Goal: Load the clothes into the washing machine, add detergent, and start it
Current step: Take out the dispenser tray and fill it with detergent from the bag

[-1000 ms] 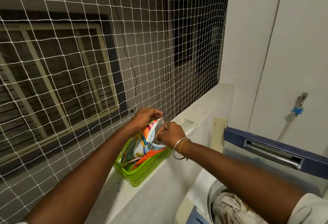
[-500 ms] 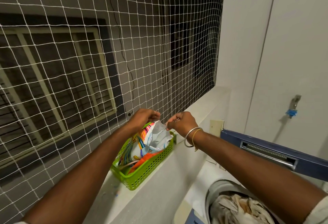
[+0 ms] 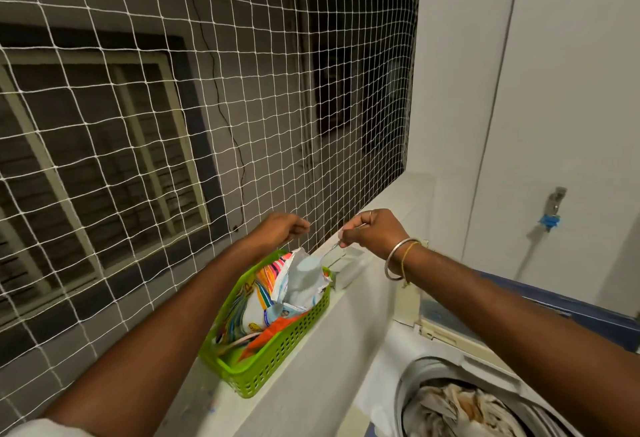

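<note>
Near right, the washing machine (image 3: 446, 334) stands open at the top, drum full w/ crumpled pale clothes (image 3: 460, 409). Its blue lid (image 3: 571, 308) is raised behind, under the right forearm.

Left of the machine, a green basket (image 3: 277, 364) sits on a white ledge (image 3: 394, 194). Its long side runs from near-left to far-right along the ledge. The detergent packet (image 3: 263, 301) is inside the basket, leaning. Its long axis goes the same way as the basket & rises, so the torn open mouth points up and far-right, toward the hands. The print is coloured stripes on white; small labels are there, but the writing is too blurred to read.

Both hands are just above the mouth of the packet. The left hand (image 3: 277, 228) is over the far-left edge, fingers curled in w/ the tips together; I cannot tell if it pinches anything. The right hand (image 3: 377, 228), bangles (image 3: 401, 260) on the wrist, pinches a thin pale piece (image 3: 334, 249) that goes down into the packet mouth; what it is I cannot tell.

Behind, a white net (image 3: 242, 90) covers the opening, w/ a window (image 3: 104, 159) beyond. Far right, a tap (image 3: 552, 211) is on the wall.
</note>
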Demonstrator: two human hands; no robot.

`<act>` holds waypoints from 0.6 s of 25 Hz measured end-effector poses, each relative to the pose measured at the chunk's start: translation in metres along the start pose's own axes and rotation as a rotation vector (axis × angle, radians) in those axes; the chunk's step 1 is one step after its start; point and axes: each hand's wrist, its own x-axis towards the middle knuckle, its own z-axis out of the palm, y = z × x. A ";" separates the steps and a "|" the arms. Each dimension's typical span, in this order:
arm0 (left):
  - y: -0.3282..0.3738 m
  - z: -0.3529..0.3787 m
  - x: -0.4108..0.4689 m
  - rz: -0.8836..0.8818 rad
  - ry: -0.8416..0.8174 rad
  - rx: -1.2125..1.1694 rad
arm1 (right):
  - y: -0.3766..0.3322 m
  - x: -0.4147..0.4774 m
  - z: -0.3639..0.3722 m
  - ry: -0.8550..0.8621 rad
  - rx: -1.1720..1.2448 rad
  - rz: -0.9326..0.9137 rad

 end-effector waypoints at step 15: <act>-0.026 0.016 0.088 -0.171 -0.360 0.115 | 0.042 0.079 -0.029 -0.023 -0.020 0.162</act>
